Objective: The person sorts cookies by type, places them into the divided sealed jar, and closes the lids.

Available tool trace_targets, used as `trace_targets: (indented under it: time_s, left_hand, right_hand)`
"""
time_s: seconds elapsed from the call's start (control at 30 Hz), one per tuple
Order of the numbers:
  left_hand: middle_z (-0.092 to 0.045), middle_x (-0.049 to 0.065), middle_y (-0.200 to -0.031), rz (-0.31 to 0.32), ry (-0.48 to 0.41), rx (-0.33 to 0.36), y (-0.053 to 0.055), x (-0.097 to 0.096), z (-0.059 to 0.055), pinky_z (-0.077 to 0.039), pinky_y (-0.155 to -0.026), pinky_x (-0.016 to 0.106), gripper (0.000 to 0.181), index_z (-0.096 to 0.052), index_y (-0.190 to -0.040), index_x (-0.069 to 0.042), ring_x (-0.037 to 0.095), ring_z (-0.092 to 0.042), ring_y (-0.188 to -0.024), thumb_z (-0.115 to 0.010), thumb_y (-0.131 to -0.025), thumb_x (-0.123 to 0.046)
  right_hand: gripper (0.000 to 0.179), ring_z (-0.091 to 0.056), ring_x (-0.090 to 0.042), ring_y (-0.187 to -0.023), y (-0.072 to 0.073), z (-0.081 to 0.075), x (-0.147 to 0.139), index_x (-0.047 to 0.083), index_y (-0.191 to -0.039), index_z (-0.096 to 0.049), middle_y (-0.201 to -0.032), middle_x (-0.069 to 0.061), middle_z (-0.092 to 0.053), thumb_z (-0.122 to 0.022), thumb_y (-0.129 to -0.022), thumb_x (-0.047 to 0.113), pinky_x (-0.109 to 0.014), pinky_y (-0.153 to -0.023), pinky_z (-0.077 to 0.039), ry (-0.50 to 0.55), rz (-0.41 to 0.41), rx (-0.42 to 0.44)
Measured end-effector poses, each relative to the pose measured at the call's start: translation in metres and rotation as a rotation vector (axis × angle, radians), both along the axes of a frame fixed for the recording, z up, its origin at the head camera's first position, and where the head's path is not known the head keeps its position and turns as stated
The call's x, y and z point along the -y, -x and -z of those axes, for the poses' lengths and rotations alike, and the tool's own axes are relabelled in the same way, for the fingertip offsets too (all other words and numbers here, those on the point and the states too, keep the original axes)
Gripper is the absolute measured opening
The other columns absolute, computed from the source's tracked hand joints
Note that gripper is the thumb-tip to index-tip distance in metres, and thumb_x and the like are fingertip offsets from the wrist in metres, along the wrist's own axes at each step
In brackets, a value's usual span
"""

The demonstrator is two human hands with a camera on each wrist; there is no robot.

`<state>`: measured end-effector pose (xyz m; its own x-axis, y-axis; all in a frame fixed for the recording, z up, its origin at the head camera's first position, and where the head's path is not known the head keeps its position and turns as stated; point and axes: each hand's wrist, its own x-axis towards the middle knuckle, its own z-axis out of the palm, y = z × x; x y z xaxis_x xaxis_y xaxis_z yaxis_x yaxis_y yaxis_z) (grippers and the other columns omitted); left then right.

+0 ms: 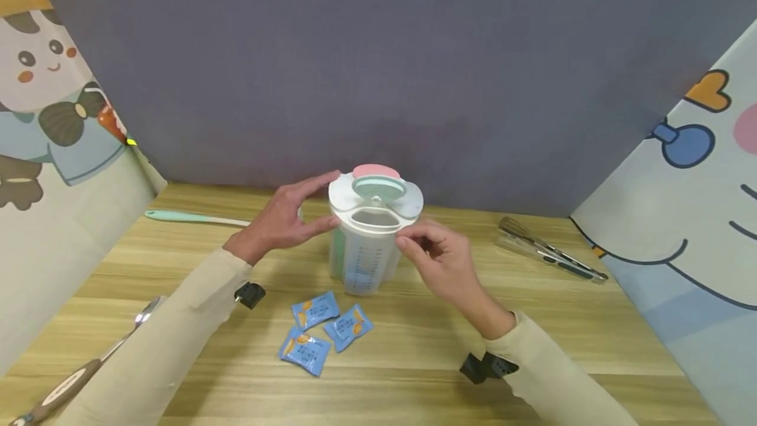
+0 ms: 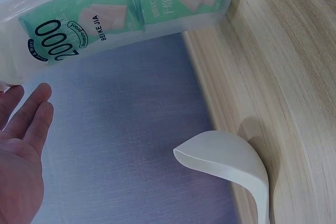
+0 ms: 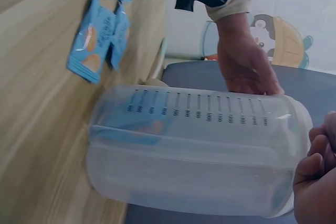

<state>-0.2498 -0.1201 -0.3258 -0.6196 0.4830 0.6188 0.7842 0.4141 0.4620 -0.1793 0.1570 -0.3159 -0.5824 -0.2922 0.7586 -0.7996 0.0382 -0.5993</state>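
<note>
A clear divided canister (image 1: 363, 261) with a printed measuring scale stands upright on the table. Its white lid (image 1: 408, 206) carries a pink flap (image 1: 376, 170) and a green flap (image 1: 378, 187), raised behind an uncovered front opening (image 1: 375, 217). Green-wrapped packets (image 2: 100, 22) fill one compartment; a blue packet (image 3: 131, 134) shows through another. My left hand (image 1: 288, 215), fingers extended, touches the lid's left side with thumb and fingertips apart. My right hand (image 1: 440, 258) has curled fingers, with thumb and index pinching at the lid's front right rim.
Several blue packets (image 1: 315, 309) lie before the canister. Behind my left hand is a white spoon-like utensil (image 2: 220, 156) with a mint handle (image 1: 177, 215). Metal tongs (image 1: 550, 252) lie right; a brown-handled metal utensil (image 1: 71, 383) lies left. A grey wall (image 1: 378, 71) stands behind.
</note>
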Motion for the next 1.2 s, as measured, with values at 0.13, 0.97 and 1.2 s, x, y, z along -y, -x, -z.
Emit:
trace_targets:
  time_s: [0.13,0.97,1.2]
  left_hand:
    - [-0.045,0.009,-0.141,0.006,-0.001,0.010,0.000,-0.001,0.000,-0.035,-0.104,0.046,0.076,-0.042,-0.143,-0.008,0.026,-0.041,-0.128,-0.066,-0.085,-0.050]
    - [-0.045,0.009,-0.142,0.001,-0.010,0.009,0.000,-0.001,0.000,-0.034,-0.105,0.047,0.076,-0.042,-0.142,-0.007,0.027,-0.041,-0.129,-0.067,-0.084,-0.050]
    - [-0.044,0.008,-0.142,0.000,-0.001,0.016,-0.001,-0.001,-0.001,-0.034,-0.105,0.047,0.076,-0.041,-0.143,-0.009,0.026,-0.040,-0.129,-0.067,-0.084,-0.050]
  right_hand:
    - [0.012,-0.047,-0.011,-0.057,-0.003,0.009,-0.001,-0.006,-0.088,-0.067,-0.076,-0.014,-0.062,-0.066,-0.080,-0.015,-0.019,-0.043,-0.038,-0.034,-0.020,-0.006]
    - [0.009,-0.053,-0.004,-0.066,-0.017,0.071,0.001,0.001,-0.092,-0.071,-0.079,0.005,-0.062,-0.071,-0.084,0.006,-0.019,-0.054,-0.049,-0.618,-0.040,0.239]
    - [0.017,-0.048,-0.003,-0.066,-0.018,0.080,0.009,0.004,-0.097,-0.072,-0.074,0.010,-0.055,-0.074,-0.082,0.010,-0.016,-0.057,-0.045,-0.801,-0.024,0.214]
